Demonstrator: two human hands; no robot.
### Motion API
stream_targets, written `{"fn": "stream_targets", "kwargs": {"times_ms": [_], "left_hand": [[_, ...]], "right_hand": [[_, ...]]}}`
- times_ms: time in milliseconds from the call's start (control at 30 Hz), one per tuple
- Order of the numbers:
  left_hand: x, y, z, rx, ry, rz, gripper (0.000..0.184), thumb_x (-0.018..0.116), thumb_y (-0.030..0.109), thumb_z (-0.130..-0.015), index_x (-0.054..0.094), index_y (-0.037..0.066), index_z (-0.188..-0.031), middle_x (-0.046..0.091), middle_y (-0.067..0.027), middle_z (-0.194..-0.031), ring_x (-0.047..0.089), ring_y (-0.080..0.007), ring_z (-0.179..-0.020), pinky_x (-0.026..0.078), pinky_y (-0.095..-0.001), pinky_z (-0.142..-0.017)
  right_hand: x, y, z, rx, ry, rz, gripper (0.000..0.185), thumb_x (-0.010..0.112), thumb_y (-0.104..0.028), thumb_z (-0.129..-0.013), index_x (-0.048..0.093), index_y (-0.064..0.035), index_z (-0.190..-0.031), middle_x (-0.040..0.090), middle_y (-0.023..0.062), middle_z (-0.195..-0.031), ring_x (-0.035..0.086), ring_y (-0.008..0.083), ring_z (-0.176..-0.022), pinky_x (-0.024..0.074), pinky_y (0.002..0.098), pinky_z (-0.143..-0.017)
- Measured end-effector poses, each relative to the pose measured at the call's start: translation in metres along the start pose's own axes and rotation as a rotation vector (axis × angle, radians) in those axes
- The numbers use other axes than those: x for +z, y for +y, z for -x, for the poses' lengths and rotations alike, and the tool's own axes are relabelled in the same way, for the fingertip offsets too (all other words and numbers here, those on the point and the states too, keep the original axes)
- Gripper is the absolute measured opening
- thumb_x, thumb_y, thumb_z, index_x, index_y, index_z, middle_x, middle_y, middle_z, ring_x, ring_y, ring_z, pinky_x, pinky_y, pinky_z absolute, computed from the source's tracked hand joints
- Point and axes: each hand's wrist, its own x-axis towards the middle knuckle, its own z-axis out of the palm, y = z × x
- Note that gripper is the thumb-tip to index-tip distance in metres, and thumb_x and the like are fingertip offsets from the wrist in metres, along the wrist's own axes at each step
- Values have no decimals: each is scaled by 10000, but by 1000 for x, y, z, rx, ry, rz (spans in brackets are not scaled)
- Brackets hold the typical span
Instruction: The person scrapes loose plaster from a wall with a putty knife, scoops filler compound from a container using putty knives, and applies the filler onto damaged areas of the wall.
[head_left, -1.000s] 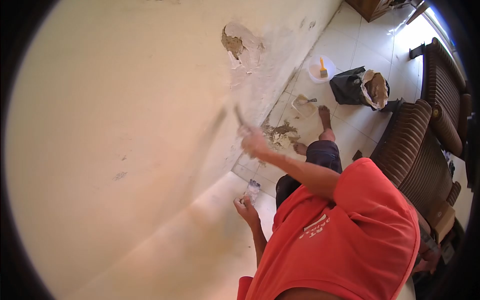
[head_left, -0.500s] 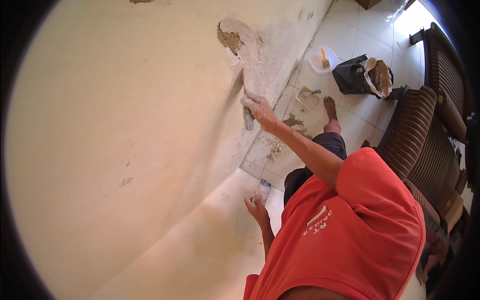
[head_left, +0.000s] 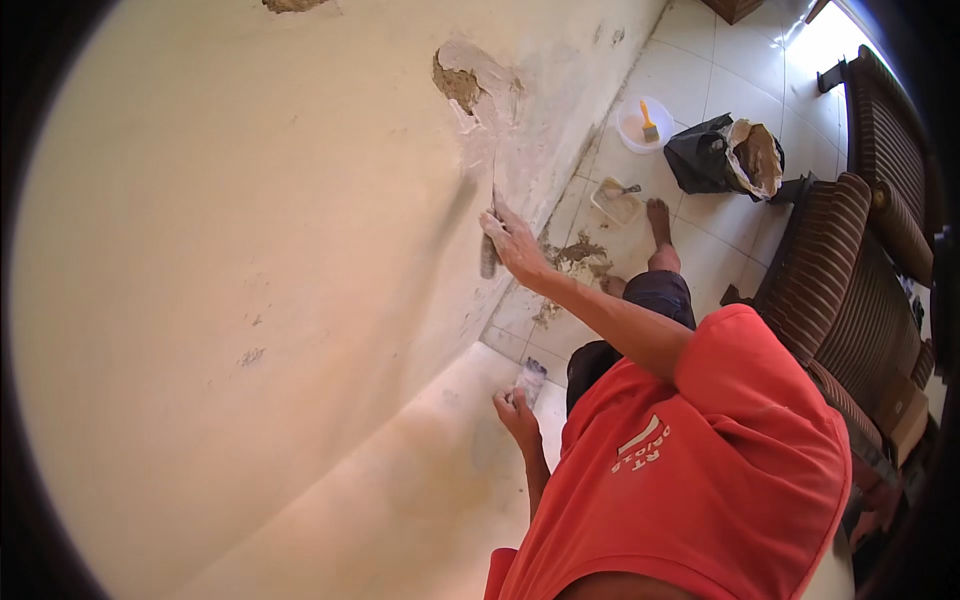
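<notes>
My right hand [head_left: 514,243] is closed around a putty knife [head_left: 488,257], its grey handle hanging below the fingers. The thin blade shows nearly edge-on against the wall, at the lower part of a wet filler patch [head_left: 492,130]. Above that, a rough brown hole [head_left: 457,82] stays exposed in the cream wall [head_left: 220,220]. Lower down, my left hand [head_left: 516,412] grips a filler-smeared scraper [head_left: 531,378] with a dark edge, held away from the patch. Both hands have pale filler on them.
On the tiled floor are a white bowl with a yellow-handled brush [head_left: 649,122], a tray with a small tool [head_left: 617,200], and a black bag of powder [head_left: 705,155]. Debris [head_left: 580,252] lies along the wall base. Striped brown seats [head_left: 815,250] line the right side.
My right hand has moved slightly down the wall with the putty knife, whose blade now looks thinner and more edge-on. My left hand has barely shifted.
</notes>
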Motion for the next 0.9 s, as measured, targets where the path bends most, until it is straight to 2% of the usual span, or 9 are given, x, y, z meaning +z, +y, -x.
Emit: {"fn": "stream_targets", "kwargs": {"times_ms": [100, 167, 300, 367, 433, 500, 733, 833, 900], "left_hand": [[-3, 5, 6, -24, -15, -23, 226, 554, 175, -931, 508, -26, -1023, 539, -109, -961, 509, -192, -871, 440, -332, -807], [-5, 3, 8, -23, 1, -36, 225, 553, 176, -931, 509, -26, -1021, 538, -111, -961, 510, -196, -872, 439, -335, -813], [-3, -2, 11, 40, 19, -55, 219, 543, 175, -946, 504, -32, -1008, 527, -107, -935, 503, -194, -838, 440, -324, -775], [-4, -2, 8, 72, 4, -84, 225, 543, 179, -947, 504, -33, -1010, 529, -108, -936, 503, -193, -837, 439, -325, -773], [-1, 2, 2, 105, -3, -103, 231, 543, 183, -947, 504, -34, -1013, 531, -110, -938, 503, -192, -837, 439, -327, -772], [-2, 8, 2, -30, 4, -48, 242, 545, 188, -948, 505, -39, -1021, 533, -122, -940, 508, -209, -845, 440, -342, -783], [11, 5, 5, 55, 7, -62, 245, 550, 186, -948, 499, -46, -1010, 523, -134, -924, 504, -237, -843, 438, -361, -794], [18, 14, 2, 61, 0, -24, 244, 553, 184, -947, 498, -47, -1007, 524, -132, -925, 506, -234, -847, 439, -360, -799], [20, 19, 3, 62, 28, -40, 243, 553, 185, -947, 498, -45, -1006, 523, -131, -931, 506, -233, -850, 440, -358, -802]], "right_hand": [[47, 43, -27, 61, -6, 34, 456, 542, -302, -970, 484, -20, -1324, 541, 47, -897, 550, 138, -790, 486, 325, -643], [81, 52, -22, -429, 235, 409, 443, 556, -304, -965, 485, -27, -1304, 562, 82, -918, 573, 162, -815, 498, 333, -631], [75, 14, 29, -274, 86, 232, 449, 562, -305, -959, 493, -28, -1305, 570, 102, -922, 579, 186, -815, 510, 355, -678], [45, -4, 48, 180, -295, -23, 422, 561, -316, -960, 517, -33, -1270, 570, 98, -900, 586, 189, -794, 514, 358, -701], [29, 0, 40, 0, -147, 10, 393, 568, -326, -956, 538, -23, -1205, 568, 72, -864, 584, 154, -706, 508, 315, -566], [4, -10, 9, 259, -112, -480, 347, 584, -336, -947, 561, -32, -1112, 556, 42, -790, 561, 114, -623, 488, 285, -484], [29, -66, 18, 109, -248, -429, 277, 567, -283, -961, 574, -22, -1052, 549, 11, -678, 512, 103, -529, 420, 253, -443], [25, -67, 47, 99, -402, -288, 366, 566, -285, -963, 558, 2, -1190, 530, 8, -664, 488, 93, -517, 412, 250, -439], [18, -59, 55, 49, -240, -221, 520, 564, -305, -967, 464, 24, -1357, 535, 19, -650, 489, 85, -518, 408, 240, -420]]}}
